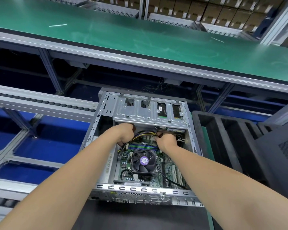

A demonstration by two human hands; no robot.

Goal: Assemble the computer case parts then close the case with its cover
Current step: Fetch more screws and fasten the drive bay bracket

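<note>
Factory line under a green conveyor belt (140,39): the open computer case (105,186) lay at the worktop's near edge. Left hand (125,132) and right hand (167,140) both gripped the cable bundle (145,134) beneath the drive cage (148,112). A hard tug might snag wires in the fan (144,161).

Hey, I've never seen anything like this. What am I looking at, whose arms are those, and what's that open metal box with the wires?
This is a single picture from a camera worn on a person's head, looking down along their own bare arms. There is no robot. The metal box is a computer case with its cover off. Inside sits the green circuit board with its cooling fan. The left hand and the right hand both grip a yellow and black cable bundle just below the metal drive cage. Behind the case runs a green conveyor belt.
</note>
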